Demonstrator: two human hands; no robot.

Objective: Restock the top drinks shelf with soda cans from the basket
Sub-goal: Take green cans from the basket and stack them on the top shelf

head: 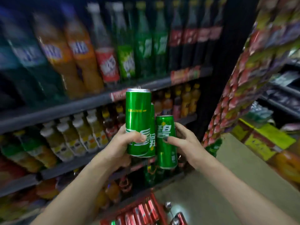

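My left hand grips a tall green soda can upright, with a second green can tucked behind it in the same grip. My right hand holds a third green can just to the right, a little lower, touching the others. All three are raised in front of the drinks shelves. The basket sits on the floor at the bottom centre with several red cans lying in it. The top drinks shelf is not clearly in view.
The shelf edge above the cans carries large soda bottles. Small juice and tea bottles fill the shelf below. A snack rack stands close on the right, with yellow boxes beyond it on the floor.
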